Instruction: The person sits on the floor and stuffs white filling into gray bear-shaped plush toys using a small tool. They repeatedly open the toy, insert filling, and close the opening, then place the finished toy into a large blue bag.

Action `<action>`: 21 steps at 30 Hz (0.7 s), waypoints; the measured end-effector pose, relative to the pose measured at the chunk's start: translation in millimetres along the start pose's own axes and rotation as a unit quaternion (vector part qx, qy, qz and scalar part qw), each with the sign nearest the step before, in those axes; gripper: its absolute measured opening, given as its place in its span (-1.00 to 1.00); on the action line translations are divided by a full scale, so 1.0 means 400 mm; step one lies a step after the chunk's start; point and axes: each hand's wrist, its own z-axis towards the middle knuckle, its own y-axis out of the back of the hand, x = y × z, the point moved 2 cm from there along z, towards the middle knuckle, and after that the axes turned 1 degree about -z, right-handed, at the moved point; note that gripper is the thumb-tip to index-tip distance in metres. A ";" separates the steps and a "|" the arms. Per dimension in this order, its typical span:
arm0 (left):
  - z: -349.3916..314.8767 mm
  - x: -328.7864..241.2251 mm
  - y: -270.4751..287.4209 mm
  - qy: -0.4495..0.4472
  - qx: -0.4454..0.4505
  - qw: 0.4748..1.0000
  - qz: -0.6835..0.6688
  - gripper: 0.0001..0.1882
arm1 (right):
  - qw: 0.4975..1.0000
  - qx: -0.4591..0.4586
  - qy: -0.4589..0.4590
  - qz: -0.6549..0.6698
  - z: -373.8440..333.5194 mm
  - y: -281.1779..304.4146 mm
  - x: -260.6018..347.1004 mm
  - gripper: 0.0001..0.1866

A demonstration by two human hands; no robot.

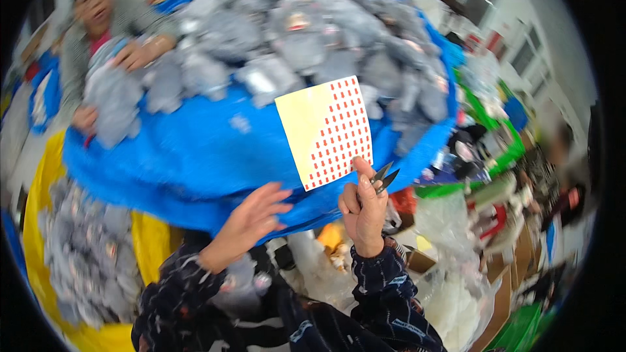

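My right hand (366, 215) is closed around small dark scissors (386, 177), blades pointing up and to the right. One of its fingertips overlaps the lower edge of a sheet of small red stickers (336, 133); whether it grips the sheet cannot be told. Part of the sheet's left side is bare yellowish backing. My left hand (251, 220) is held with its fingers apart and nothing in it, left of and below the sheet. Beyond both hands, grey plush toys (300, 42) are heaped on a blue plastic sheet (189, 146).
Across at the far left, a person (107, 39) handles a grey plush toy (116, 107). A yellow bag (39, 267) of grey toys stands lower left. Clear plastic bags (450, 228), a cardboard box (499, 306) and mixed goods crowd the right side. Another blurred person (554, 140) is at the far right.
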 end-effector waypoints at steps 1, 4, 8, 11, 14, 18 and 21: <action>-0.006 0.005 -0.002 -0.038 0.006 0.999 -0.034 -0.43 | 1.000 0.008 -0.026 -0.003 -0.014 -0.032 -0.036 -0.63; -0.035 -0.010 0.015 -0.026 -0.094 0.992 -0.077 -0.53 | 0.996 0.030 -0.080 -0.011 -0.050 -0.102 -0.147 -0.64; -0.079 -0.001 0.123 -0.085 -0.208 0.957 -0.186 -0.66 | 0.982 0.078 -0.146 -0.090 -0.063 -0.144 -0.204 -0.67; -0.107 -0.020 0.185 -0.092 -0.242 0.950 -0.177 -0.68 | 0.967 0.107 -0.171 -0.156 -0.044 -0.146 -0.201 -0.69; -0.131 -0.022 0.237 -0.062 -0.215 0.971 -0.079 -0.73 | 0.944 0.142 -0.165 -0.249 -0.020 -0.162 -0.189 -0.71; -0.153 -0.030 0.257 -0.103 -0.223 0.969 -0.011 -0.78 | 0.945 0.118 -0.136 -0.274 0.023 -0.207 -0.189 -0.72; -0.165 -0.027 0.265 -0.122 -0.232 0.964 0.044 -0.78 | 0.943 0.122 -0.045 -0.307 0.049 -0.246 -0.196 -0.69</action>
